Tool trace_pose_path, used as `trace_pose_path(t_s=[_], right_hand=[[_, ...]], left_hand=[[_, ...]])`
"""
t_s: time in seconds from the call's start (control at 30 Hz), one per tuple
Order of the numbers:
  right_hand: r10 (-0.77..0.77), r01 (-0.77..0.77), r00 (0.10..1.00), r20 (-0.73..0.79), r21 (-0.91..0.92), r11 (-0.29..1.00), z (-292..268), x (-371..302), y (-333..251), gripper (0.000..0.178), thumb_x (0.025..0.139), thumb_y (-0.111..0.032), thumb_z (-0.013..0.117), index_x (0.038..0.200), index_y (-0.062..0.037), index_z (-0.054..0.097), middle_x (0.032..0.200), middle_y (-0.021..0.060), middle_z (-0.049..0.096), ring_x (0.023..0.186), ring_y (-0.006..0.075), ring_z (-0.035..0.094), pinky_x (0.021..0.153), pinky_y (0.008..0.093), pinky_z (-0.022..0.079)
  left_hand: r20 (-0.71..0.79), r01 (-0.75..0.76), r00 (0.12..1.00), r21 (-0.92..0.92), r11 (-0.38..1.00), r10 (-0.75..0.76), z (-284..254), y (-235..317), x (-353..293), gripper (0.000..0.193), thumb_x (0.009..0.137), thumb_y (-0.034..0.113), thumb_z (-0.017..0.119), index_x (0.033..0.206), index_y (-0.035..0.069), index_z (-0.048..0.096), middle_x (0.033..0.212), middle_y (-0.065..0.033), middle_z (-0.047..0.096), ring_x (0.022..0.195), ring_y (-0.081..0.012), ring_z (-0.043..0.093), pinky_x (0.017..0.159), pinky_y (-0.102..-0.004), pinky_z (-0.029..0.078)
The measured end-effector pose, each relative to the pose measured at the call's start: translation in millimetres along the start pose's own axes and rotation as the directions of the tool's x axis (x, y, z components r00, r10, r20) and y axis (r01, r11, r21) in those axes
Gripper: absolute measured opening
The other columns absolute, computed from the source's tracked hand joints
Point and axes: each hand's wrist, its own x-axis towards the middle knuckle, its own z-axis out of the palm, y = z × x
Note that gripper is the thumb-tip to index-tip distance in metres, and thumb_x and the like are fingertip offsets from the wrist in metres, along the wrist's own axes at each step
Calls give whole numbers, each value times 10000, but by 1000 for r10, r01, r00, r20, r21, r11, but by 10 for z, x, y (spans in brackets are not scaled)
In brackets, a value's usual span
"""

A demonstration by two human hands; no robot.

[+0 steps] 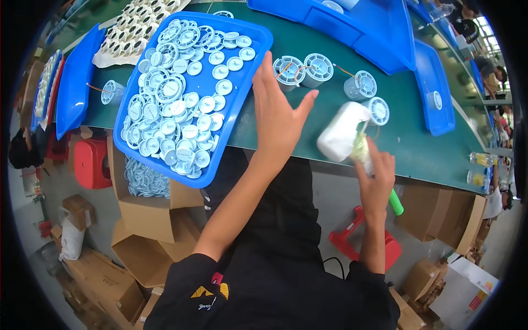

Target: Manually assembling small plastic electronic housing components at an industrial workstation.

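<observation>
My left hand (276,124) is open, thumb spread from the fingers, its fingertips at the right rim of a blue tray (235,104). Many pale blue round plastic discs (190,132) lie in that tray, some of them larger spoked rings. In my right hand (376,179) is a mallet (336,135) with a bulky white head and a green handle, blurred by motion. Its head is over the table edge, beside a pale blue cylindrical part (378,111). Beyond stand similar cylinders with spoked tops, one (360,85) with an orange wire and two (318,69) side by side.
Larger blue bins (352,33) stand at the back of the green table (434,154), with a small blue tray (440,104) to the right. White moulded trays (129,33) lie at the far left. Below are cardboard boxes (146,214) and red stools (91,165).
</observation>
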Motion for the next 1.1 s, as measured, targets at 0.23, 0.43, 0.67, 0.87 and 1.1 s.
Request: trace_pose_path(t_s=[0.23,0.43,0.67,0.87,1.1], right_hand=[[-75,76,988,-134,0,997,-240,187,-100,529,858,24,793,1370,-67,702,1129,137,661,997,319,640,856,439,539],[-226,168,968,112,385,907,33,719,-1085,268,913,-11,764,1178,-51,758,1097,119,667,778,284,685,664,378,551],[-275,124,947,165,600,790,349,1293,-1082,129,970,-55,696,1055,41,716,817,184,702,751,316,732,650,375,554],[-114,-186,895,431,594,783,339,1601,-1193,183,1012,-96,645,1017,79,699,756,167,704,634,230,713,605,355,550],[-515,520,838,-184,-23,854,762,1675,-1520,137,923,-103,744,1044,-39,748,1002,97,720,966,307,698,801,399,587]], left_hand=[[268,222,948,-175,959,-170,-211,35,-51,1067,883,110,852,1676,9,145,1374,-273,617,1251,-436,626,1085,-472,484],[288,49,958,-177,983,4,-497,-160,-410,1207,818,102,912,1692,23,84,1339,-223,665,1226,-401,662,1061,-463,508],[166,-141,974,-97,985,156,-426,-266,-518,1186,803,139,932,1675,5,139,1337,-210,667,1198,-406,682,981,-444,563],[212,-255,945,-8,967,251,-465,-246,-437,821,796,155,932,1497,81,510,1267,-172,667,1097,-366,702,891,-429,577],[251,-201,948,-1,980,195,-537,-194,-373,664,787,150,907,1377,51,617,1225,-176,638,1092,-424,647,918,-490,519]])
